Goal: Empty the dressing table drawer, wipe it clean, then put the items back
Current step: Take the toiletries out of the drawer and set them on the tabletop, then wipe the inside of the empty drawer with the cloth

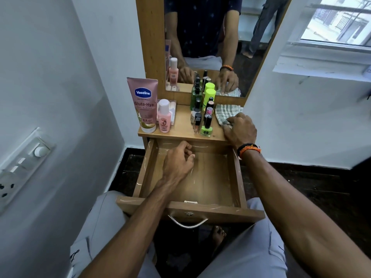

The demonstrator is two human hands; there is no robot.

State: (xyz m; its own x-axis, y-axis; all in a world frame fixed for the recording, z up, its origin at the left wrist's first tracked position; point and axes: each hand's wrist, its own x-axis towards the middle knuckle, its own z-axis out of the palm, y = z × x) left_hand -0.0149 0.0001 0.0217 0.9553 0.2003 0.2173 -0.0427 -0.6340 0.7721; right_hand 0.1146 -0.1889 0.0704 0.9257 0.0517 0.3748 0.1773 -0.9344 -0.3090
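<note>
From the head camera, the drawer (236, 177) is pulled out toward the person, its long axis running from the table front to the handle (187, 222) nearest the camera. Its wooden floor is bare and nothing lies in it. The left hand (177, 163) hangs over the drawer's back left part, fingers loosely curled and holding nothing.

On the tabletop (182, 127) above, the right hand (239, 129) presses down on a checked cloth (225, 113) at the right edge, fingers curled into its near fold. The cloth lies bunched, stretching back toward the mirror (202, 37).

Just left of the cloth, a cluster of nail polish bottles (202, 119) stands upright, a green one (206, 130) at the front and taller bottles with lime caps (209, 94) behind. At the left, a pink Vaseline tube (144, 103) stands on its cap, with a small pink bottle (164, 117) just beside it, also upright. A clear box (173, 109) sits behind that bottle; what is in it I cannot tell.
</note>
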